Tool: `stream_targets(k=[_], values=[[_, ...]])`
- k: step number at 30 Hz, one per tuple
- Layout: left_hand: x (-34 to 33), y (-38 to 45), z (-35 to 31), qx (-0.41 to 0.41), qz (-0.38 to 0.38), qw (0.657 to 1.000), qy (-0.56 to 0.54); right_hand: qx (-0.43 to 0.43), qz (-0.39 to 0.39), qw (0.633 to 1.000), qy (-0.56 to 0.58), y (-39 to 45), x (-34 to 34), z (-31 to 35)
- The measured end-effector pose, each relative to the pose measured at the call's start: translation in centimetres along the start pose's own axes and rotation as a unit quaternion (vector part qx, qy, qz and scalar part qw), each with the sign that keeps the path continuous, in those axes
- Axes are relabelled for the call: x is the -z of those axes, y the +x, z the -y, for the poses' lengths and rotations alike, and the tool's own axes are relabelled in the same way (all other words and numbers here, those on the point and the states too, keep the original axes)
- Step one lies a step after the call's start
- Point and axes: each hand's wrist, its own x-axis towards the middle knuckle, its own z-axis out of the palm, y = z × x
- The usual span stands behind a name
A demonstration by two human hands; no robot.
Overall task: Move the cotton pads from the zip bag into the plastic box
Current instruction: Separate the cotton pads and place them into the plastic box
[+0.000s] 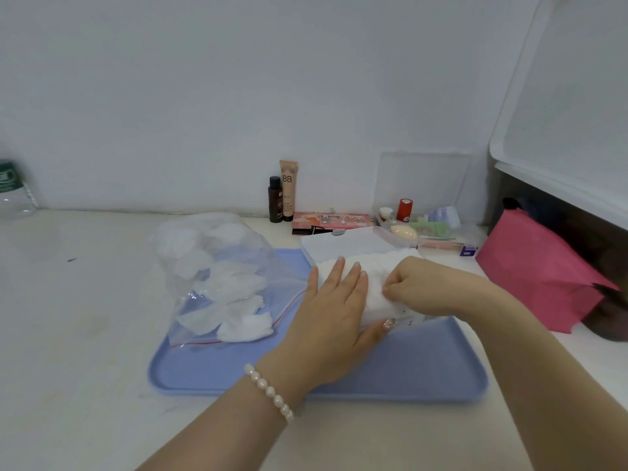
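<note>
A clear zip bag with a red seal lies on the left of a blue tray, holding several white cotton pads. To its right stands the clear plastic box, packed with a stack of cotton pads. Its open lid lies flat behind it. My left hand rests flat with straight fingers on the left of the stack, thumb along the box front. My right hand is curled and pinches the pads from the right.
Behind the tray stand a dark bottle, a BB cream tube, a pink palette and an open clear organiser of small cosmetics. A pink paper bag lies at the right under a white shelf. A bottle stands far left.
</note>
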Motion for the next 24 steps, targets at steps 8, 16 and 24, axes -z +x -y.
stream_targets(k=[8,16,24], values=[[0.3,-0.1,-0.6,0.026,0.002,0.999,-0.033,-0.001,-0.004,0.999,-0.043,0.3,-0.3,-0.1],[6.3,-5.3,5.8,-0.006,-0.191,0.981,0.031,0.156,-0.193,0.964,0.097,-3.2,-1.0,4.9],[6.8,-10.4,9.6,0.154,-0.084,0.983,0.055,0.281,-0.088,0.953,0.077,0.7,-11.0,12.6]])
